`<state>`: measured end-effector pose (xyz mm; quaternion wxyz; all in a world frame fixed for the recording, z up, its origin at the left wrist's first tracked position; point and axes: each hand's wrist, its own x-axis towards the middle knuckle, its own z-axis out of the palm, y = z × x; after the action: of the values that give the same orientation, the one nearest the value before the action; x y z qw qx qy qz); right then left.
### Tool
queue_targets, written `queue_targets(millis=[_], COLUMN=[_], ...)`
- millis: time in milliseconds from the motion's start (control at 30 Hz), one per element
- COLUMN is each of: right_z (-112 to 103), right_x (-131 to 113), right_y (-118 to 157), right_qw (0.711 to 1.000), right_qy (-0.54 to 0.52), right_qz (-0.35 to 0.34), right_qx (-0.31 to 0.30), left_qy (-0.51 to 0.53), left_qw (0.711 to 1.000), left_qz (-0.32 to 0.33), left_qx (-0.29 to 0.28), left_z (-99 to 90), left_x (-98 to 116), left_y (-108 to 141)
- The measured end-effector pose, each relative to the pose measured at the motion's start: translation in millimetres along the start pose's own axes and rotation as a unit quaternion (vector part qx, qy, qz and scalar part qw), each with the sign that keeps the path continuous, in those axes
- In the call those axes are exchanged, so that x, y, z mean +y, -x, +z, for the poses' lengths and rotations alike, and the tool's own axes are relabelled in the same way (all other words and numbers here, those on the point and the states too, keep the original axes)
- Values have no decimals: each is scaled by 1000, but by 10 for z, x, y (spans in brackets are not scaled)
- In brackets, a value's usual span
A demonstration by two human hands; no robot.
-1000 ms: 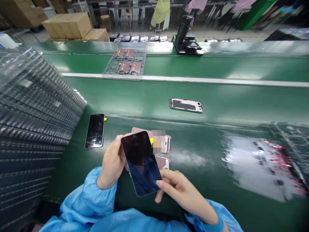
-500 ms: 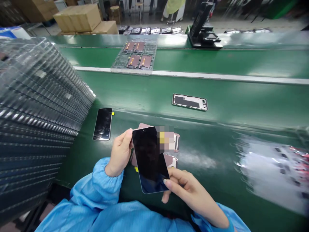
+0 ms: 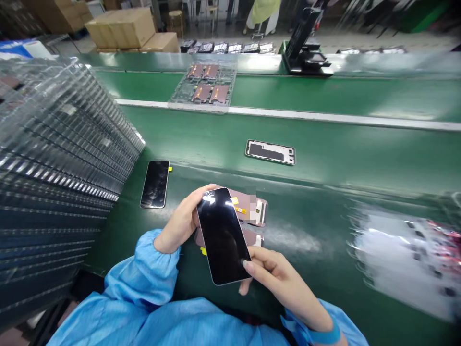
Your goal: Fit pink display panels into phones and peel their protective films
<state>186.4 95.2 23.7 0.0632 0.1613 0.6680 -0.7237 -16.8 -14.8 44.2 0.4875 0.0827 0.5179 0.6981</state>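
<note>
A black phone screen [image 3: 225,238] with a thin light rim is held tilted above the bench, its dark glass facing up. My left hand [image 3: 182,216] grips it at the upper left edge, fingers partly hidden behind it. At its lower right corner my right hand [image 3: 277,276] pinches it, thumb on the glass and fingers beneath. Under and behind it lie two pinkish-brown screen parts, an upper one [image 3: 248,204] with yellow tabs and a lower one [image 3: 250,236], both partly covered. Part of the upper one is blurred by pixel blocks.
Another dark phone screen [image 3: 154,185] with a yellow tab lies left. A phone frame [image 3: 270,152] rests on the green belt [image 3: 342,154]. Stacked clear trays [image 3: 65,144] rise at left; a tray of brown parts [image 3: 230,79] sits farther back. Clear plastic trays [image 3: 392,254] lie right.
My left hand has shifted its hold, its fingers now around the top left edge. The held screen is tilted slightly differently and catches reflections. The phone frame has moved left on the belt.
</note>
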Motion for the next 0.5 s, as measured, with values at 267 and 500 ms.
queue_targets(millis=[267, 500], right_z=[84, 246], right_x=[327, 410], right_y=[-194, -324], right_qw=[849, 749], right_qy=[393, 576], right_qz=[-244, -270], right_qx=[255, 186], left_qy=[-89, -148], left_qw=[980, 939], left_qz=[143, 214], left_qx=[108, 226], left_z=[-116, -384], left_x=[692, 1094], left_y=[-664, -1627])
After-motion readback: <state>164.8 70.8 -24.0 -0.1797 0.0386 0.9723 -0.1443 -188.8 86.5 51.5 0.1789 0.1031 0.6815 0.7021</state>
